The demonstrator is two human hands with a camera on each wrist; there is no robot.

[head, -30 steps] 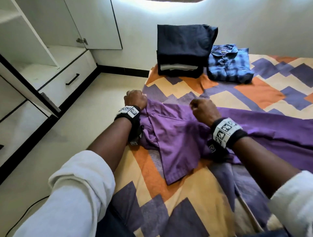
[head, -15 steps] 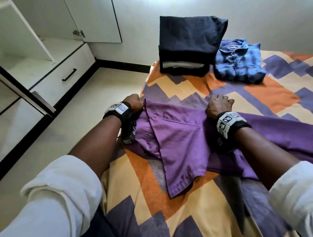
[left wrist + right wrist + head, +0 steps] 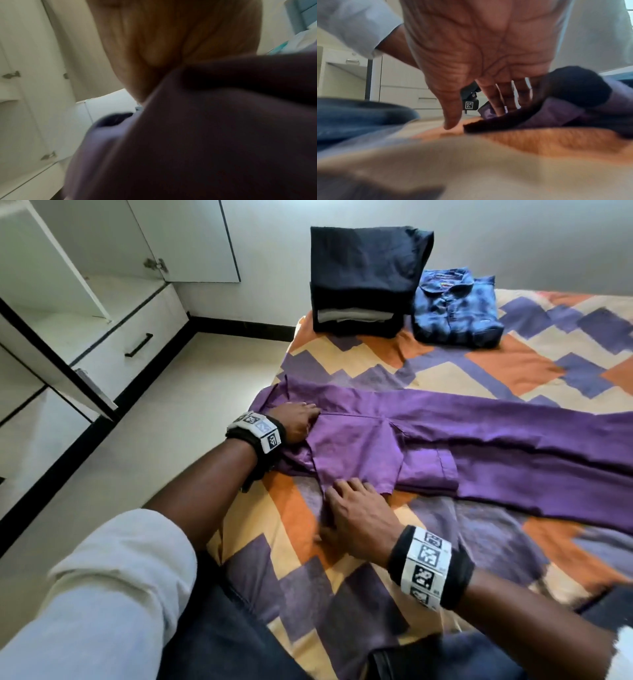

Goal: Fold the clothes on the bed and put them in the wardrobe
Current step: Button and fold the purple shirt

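**Purple shirt now spread flat, sleeve folded in**

The bed [image 3: 342,577] with its patterned sheet carries everything; the open wardrobe [image 3: 68,313] stands to the left of it, across a strip of floor. At the far end of the bed lie a dark folded stack [image 3: 363,272] and, just beside it, a folded blue shirt [image 3: 457,309].

The purple shirt [image 3: 496,446] lies across the middle of the bed. Half a second ago both hands were closed on the cloth and pulled it; now it lies long and smooth, with a short sleeve turned onto the body.

The left hand [image 3: 296,421] presses flat near the collar, fingers straight, gripping nothing. The right hand [image 3: 356,511] has moved to the near hem, fingers spread and touching the edge, also holding nothing.

I judge that the spreading is finished and the folding proper can begin; nothing is in the wardrobe yet.
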